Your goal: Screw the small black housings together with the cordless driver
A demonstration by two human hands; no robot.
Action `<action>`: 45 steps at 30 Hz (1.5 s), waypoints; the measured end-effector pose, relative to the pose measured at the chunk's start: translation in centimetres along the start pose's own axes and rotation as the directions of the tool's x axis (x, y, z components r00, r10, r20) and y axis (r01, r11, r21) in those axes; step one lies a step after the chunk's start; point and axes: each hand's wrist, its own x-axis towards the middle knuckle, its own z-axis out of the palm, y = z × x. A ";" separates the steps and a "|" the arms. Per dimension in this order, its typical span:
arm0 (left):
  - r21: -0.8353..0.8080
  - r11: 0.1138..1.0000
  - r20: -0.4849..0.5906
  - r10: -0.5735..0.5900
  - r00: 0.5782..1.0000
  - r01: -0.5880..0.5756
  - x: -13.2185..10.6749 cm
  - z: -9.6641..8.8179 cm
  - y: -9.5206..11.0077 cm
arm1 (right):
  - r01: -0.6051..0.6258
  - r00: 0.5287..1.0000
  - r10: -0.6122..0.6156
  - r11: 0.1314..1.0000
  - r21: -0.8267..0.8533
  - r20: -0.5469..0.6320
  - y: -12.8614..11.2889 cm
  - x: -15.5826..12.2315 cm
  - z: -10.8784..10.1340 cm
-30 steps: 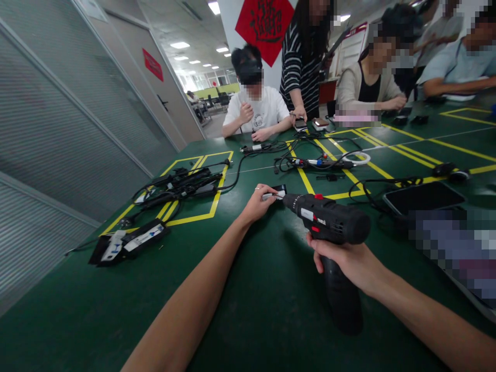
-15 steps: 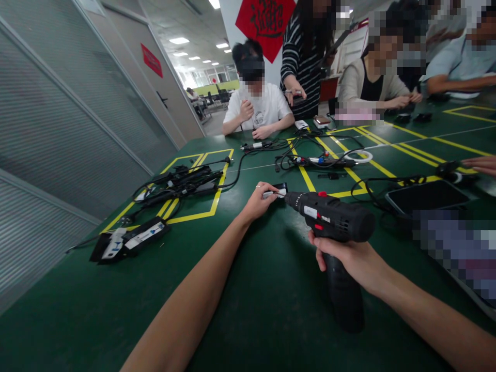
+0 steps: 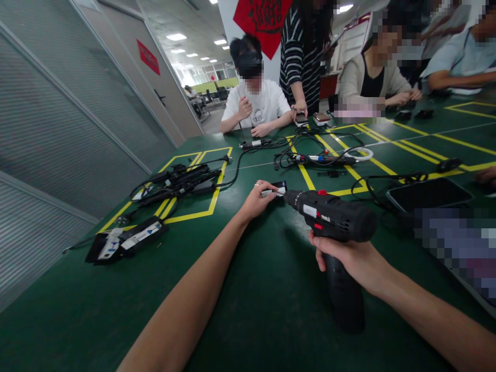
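My right hand (image 3: 344, 256) is wrapped round the grip of a black cordless drill (image 3: 329, 214) with red switches. The drill is held above the table, its chuck pointing left and away from me. At the chuck's front, my left hand (image 3: 258, 200) is closed, its fingertips pinching a small white piece (image 3: 279, 191). A small black block (image 3: 279, 184) lies just behind those fingertips, partly covered by them. Whether the drill's tip touches the white piece, I cannot tell.
Black cables and adapters (image 3: 182, 183) are heaped at left, with labelled black packets (image 3: 141, 235) nearer. A cabled tool (image 3: 321, 160) lies beyond my hands. A dark tablet-like device (image 3: 430, 194) rests at right. Several people sit or stand round the green table (image 3: 263, 315).
Both my hands and the drill hold nearly the same place; the view has shifted slightly. Across the table, the striped-sleeved person's hand has gone down to a small device on the tabletop.
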 end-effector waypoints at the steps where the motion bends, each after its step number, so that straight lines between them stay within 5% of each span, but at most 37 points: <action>1: 0.000 1.000 -0.001 0.000 1.000 0.000 0.0 0.0 0.0 | -0.003 1.000 0.003 1.000 0.000 0.001 0.0 0.0 0.0; 45: 0.017 0.999 0.004 0.029 1.000 -0.029 0.0 -0.3 0.0 | 0.027 1.000 -0.027 0.998 0.062 0.004 -0.3 -0.1 0.1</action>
